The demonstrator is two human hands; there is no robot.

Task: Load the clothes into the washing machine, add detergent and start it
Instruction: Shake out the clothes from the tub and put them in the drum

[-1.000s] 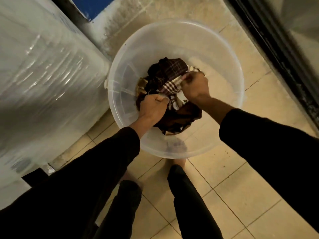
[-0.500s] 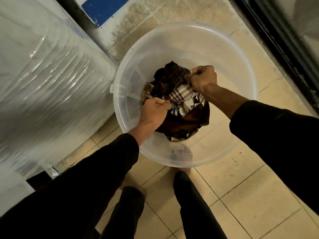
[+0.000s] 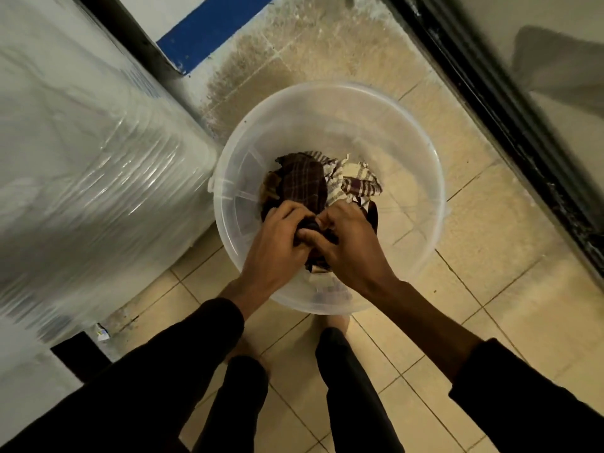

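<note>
A clear plastic bucket (image 3: 408,152) stands on the tiled floor in front of my feet. Inside lies a bundle of clothes (image 3: 304,184), dark brown plaid and white-and-purple checked cloth. My left hand (image 3: 277,246) and my right hand (image 3: 349,246) are side by side at the near part of the bundle, both with fingers closed on the dark cloth. The lower part of the bundle is hidden under my hands.
A large white appliance wrapped in clear plastic film (image 3: 81,174) fills the left side, touching the bucket's left rim. A dark door frame (image 3: 510,125) runs along the right. A blue-striped wall (image 3: 212,27) lies beyond. My feet stand just behind the bucket.
My right hand has come back from the far side of the bundle to the near side, beside my left hand. The checked cloth it held now lies loose at the back.
</note>
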